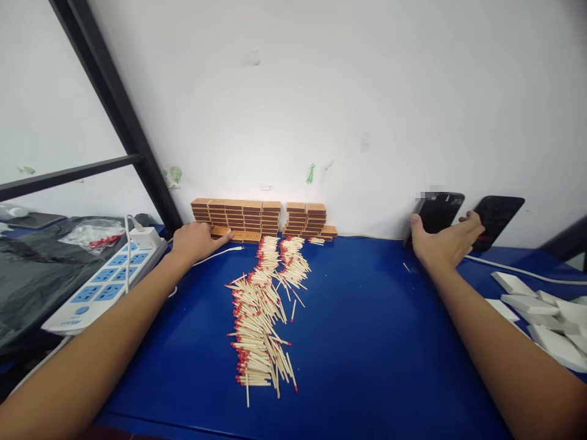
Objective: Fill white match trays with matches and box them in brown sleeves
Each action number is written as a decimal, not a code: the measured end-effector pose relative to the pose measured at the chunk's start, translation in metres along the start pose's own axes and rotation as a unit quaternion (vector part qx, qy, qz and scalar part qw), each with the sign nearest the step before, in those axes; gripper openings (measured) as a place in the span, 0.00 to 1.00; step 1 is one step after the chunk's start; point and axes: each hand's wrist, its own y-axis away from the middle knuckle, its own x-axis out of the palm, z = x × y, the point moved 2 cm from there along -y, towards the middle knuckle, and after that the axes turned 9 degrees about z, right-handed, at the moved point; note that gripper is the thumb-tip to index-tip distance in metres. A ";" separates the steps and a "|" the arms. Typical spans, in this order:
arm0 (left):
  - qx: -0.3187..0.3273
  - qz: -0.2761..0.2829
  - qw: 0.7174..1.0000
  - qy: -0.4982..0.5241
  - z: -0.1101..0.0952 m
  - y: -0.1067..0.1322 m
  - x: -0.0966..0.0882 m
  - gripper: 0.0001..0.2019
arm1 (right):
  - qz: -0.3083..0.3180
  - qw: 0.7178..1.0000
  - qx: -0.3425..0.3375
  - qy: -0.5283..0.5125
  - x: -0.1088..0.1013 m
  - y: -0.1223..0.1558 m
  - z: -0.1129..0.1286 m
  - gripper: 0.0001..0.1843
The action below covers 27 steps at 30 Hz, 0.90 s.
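My left hand point(198, 239) rests on the blue table point(367, 342) at the back left, fingers closed on an orange matchbox point(221, 231) at the foot of stacked orange matchboxes point(236, 215). A second stack of matchboxes point(308, 220) stands to the right against the white wall. A long heap of red-tipped matches point(263, 311) lies in the middle of the table. My right hand point(446, 242) is at the back right, fingers spread, touching a black phone point(438, 212) that leans on the wall.
A second black phone point(498, 217) leans on the wall further right. White box sleeves point(545, 318) lie at the right edge. A white and blue power strip point(107, 278) lies at the left, with a white cable point(220, 253). A black metal frame point(114, 110) stands at left.
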 end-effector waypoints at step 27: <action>0.080 -0.084 0.992 -0.041 -0.027 0.033 -0.033 0.28 | -0.052 0.933 -0.352 0.054 -0.018 0.027 0.048 0.09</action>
